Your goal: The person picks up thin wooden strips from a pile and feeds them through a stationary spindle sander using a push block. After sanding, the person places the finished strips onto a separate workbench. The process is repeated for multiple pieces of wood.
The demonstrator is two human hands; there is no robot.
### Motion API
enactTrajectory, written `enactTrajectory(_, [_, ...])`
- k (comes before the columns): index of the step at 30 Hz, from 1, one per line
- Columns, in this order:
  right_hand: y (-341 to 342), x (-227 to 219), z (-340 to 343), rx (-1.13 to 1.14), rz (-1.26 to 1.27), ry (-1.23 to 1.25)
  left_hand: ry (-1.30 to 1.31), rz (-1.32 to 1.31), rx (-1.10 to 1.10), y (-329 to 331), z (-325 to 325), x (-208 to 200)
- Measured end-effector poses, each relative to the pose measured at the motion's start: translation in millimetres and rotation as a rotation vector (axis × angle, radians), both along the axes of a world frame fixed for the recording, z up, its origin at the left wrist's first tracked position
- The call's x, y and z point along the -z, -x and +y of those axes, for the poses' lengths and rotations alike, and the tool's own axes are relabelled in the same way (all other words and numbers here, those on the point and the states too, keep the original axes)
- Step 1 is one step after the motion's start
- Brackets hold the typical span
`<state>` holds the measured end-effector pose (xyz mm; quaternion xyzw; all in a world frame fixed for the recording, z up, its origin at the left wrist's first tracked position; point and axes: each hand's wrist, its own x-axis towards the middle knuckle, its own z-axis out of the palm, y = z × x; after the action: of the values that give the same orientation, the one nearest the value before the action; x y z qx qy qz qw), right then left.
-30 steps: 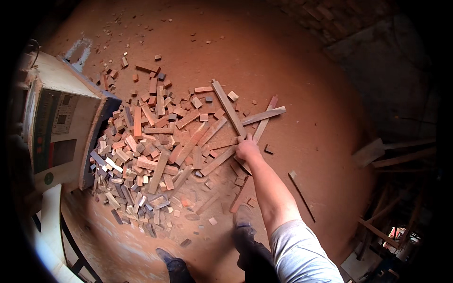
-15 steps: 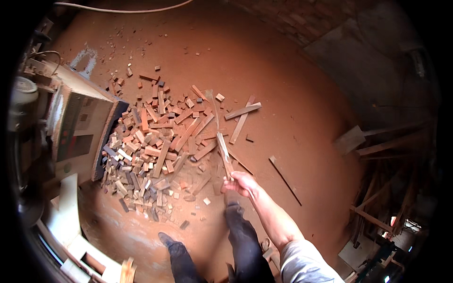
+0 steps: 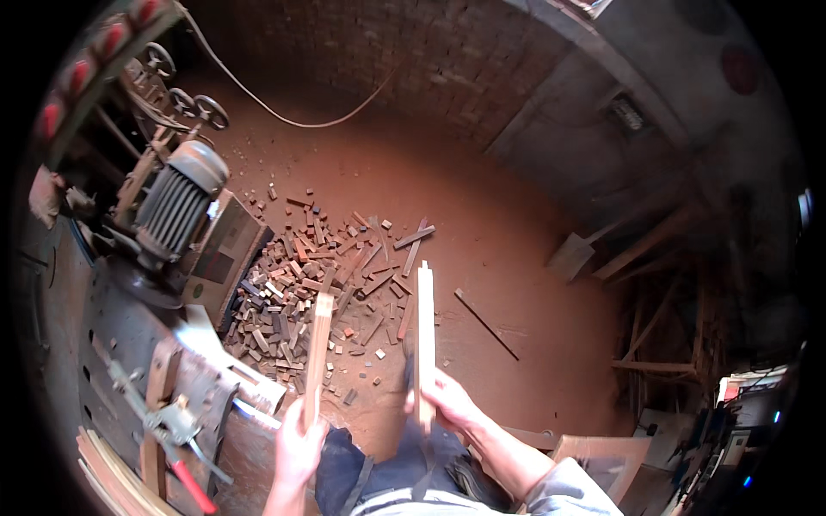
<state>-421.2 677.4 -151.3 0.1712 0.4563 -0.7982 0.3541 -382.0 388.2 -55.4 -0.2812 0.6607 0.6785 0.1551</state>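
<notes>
My left hand is closed around the lower end of a reddish-brown wood strip, which stands nearly upright in front of me. To its right, my right hand grips a paler wood strip near its bottom. That strip has a narrow stepped tip at the top and a bright, light face. The two strips are apart and roughly parallel. Beyond them on the floor spreads a heap of wood offcuts, mostly short blocks and a few longer sticks.
At left is a machine with a grey motor and a metal table bearing a clamp with a red handle. A cardboard box stands by the heap. A thin stick lies on the dusty floor. Wooden frames stand at right.
My left hand has come into view with the brown strip. My right hand, still holding a strip, is now nearer my body. The view has tilted up, showing the motor and wall.
</notes>
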Motion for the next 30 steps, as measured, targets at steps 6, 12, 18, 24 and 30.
enactTrajectory(6, [-80, -98, -102, 0.279, 0.249, -0.242, -0.472, -0.045, 0.035, -20, -17, -45])
enactTrajectory(12, [-144, -141, -173, 0.358, 0.323, -0.339, -0.667, 0.006, 0.029, -57, -27, -63])
enactTrajectory(18, [-172, -142, -204, 0.27, 0.388, -0.399, -0.644, 0.039, -0.018, -86, -42, -35])
enactTrajectory(24, [-169, -135, -206, 0.151, 0.581, -0.481, -0.589, 0.036, -0.07, -89, -48, -25])
enactTrajectory(30, [-150, -149, -171, 0.009, 0.403, -0.257, -0.721, -0.005, -0.134, -83, -34, -36])
